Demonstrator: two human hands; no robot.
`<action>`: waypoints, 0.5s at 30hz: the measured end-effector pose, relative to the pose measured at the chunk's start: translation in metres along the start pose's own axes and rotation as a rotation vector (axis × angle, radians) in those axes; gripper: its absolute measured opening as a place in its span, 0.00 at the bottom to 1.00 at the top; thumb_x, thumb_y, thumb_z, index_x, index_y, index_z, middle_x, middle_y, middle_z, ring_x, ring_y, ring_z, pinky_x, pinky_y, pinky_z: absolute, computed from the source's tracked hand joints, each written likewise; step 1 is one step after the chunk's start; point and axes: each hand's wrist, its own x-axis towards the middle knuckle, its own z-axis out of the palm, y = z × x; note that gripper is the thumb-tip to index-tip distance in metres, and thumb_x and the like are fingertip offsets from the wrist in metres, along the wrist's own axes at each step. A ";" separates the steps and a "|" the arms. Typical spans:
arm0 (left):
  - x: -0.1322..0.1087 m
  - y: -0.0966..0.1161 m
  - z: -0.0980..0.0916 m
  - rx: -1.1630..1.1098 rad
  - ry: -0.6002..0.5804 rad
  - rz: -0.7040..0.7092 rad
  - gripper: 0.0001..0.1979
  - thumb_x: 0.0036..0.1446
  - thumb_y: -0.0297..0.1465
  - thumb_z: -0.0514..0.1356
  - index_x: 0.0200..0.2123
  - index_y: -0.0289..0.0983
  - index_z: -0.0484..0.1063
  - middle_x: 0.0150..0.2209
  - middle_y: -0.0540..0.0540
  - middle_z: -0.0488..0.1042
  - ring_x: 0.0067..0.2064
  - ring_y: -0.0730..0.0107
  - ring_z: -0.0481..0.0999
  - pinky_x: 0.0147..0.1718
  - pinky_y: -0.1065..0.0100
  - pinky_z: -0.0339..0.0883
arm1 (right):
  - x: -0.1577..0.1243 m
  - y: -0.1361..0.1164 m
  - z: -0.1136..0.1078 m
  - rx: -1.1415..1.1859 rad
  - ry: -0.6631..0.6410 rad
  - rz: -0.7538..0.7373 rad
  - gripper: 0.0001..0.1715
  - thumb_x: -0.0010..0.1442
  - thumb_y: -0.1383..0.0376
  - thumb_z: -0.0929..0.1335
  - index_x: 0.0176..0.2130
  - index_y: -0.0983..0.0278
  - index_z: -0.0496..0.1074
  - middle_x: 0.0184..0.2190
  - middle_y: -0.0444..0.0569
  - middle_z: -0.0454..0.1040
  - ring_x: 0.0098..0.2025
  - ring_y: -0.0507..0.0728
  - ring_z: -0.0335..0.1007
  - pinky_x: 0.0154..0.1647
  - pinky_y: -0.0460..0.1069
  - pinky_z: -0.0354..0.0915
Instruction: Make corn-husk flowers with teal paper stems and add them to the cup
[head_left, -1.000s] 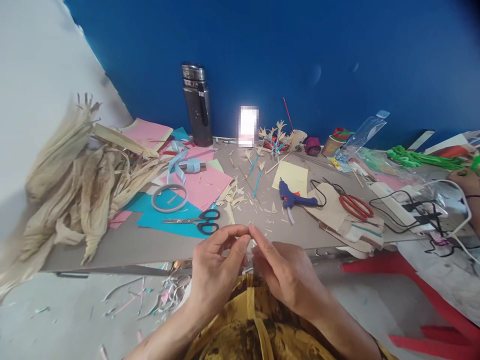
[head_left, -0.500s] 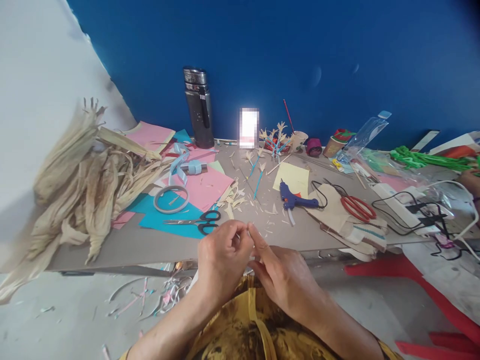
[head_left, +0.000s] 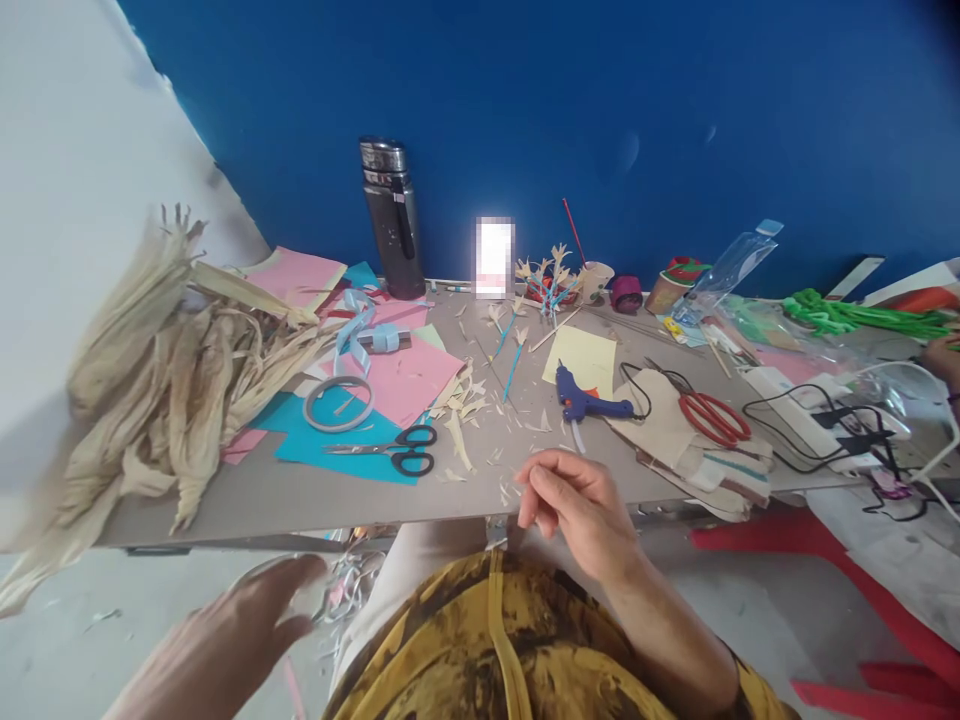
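Note:
My left hand (head_left: 259,615) hangs below the table's front edge at the lower left, slightly blurred, fingers stretched out and thumb apart, with nothing seen in it. My right hand (head_left: 574,505) is over the front edge, fingers curled and thumb against the index finger; anything pinched there is hidden. Beyond it lie pale husk scraps (head_left: 465,400) and a blue glue gun (head_left: 592,400). Black-handled scissors (head_left: 412,450) rest partly on teal paper (head_left: 300,440). Husk flowers on blue stems (head_left: 514,365) lie mid-table, near a cluster of similar flowers (head_left: 553,280).
Dried corn husks (head_left: 187,400) heap at the left. A dark flask (head_left: 394,225) stands by the blue wall. Tape (head_left: 337,403) sits on paper. To the right are work gloves (head_left: 690,450), red-handled scissors (head_left: 716,418), a corded power strip (head_left: 799,415) and another person's hand (head_left: 946,360).
My hands were together above the front edge and have come apart. My left hand has swung down and left, opening; my right hand has moved slightly right, its fingers curling.

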 end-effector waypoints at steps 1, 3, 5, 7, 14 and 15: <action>-0.005 -0.002 -0.004 0.102 0.026 -0.006 0.04 0.41 0.36 0.66 0.25 0.45 0.78 0.18 0.55 0.74 0.21 0.68 0.68 0.21 0.73 0.58 | 0.001 0.000 0.001 -0.032 -0.005 -0.017 0.16 0.68 0.57 0.67 0.35 0.65 0.75 0.21 0.45 0.77 0.18 0.47 0.62 0.20 0.43 0.58; -0.013 0.010 -0.005 0.114 0.007 -0.072 0.11 0.52 0.40 0.60 0.23 0.44 0.77 0.13 0.57 0.66 0.17 0.75 0.62 0.19 0.77 0.54 | 0.003 0.000 0.005 -0.114 -0.023 -0.074 0.16 0.68 0.57 0.67 0.34 0.65 0.75 0.20 0.45 0.75 0.20 0.48 0.63 0.22 0.44 0.61; -0.016 0.038 0.007 -0.097 -0.020 -0.066 0.19 0.58 0.43 0.56 0.20 0.41 0.75 0.14 0.56 0.64 0.16 0.79 0.60 0.18 0.78 0.52 | 0.004 0.000 0.008 -0.141 -0.041 -0.130 0.14 0.68 0.58 0.67 0.36 0.65 0.76 0.21 0.45 0.76 0.20 0.48 0.64 0.23 0.44 0.62; -0.012 0.071 0.027 -0.252 0.023 0.092 0.16 0.56 0.41 0.60 0.21 0.40 0.76 0.15 0.54 0.68 0.20 0.75 0.67 0.23 0.75 0.62 | 0.005 0.000 0.010 -0.083 -0.075 -0.126 0.15 0.68 0.58 0.66 0.43 0.65 0.78 0.22 0.47 0.78 0.20 0.49 0.64 0.21 0.44 0.62; 0.023 0.137 0.081 -0.572 -0.081 0.303 0.08 0.53 0.33 0.64 0.33 0.37 0.82 0.25 0.47 0.80 0.25 0.69 0.77 0.26 0.72 0.71 | -0.005 -0.001 -0.001 -0.139 -0.147 -0.148 0.20 0.72 0.61 0.62 0.60 0.59 0.72 0.29 0.48 0.81 0.22 0.49 0.66 0.25 0.45 0.66; 0.024 0.140 0.083 -0.581 -0.081 0.301 0.07 0.54 0.33 0.63 0.32 0.37 0.81 0.24 0.48 0.79 0.24 0.70 0.76 0.25 0.72 0.70 | -0.007 -0.001 -0.003 -0.190 -0.135 -0.191 0.21 0.72 0.63 0.62 0.61 0.57 0.70 0.29 0.47 0.81 0.23 0.48 0.66 0.26 0.45 0.67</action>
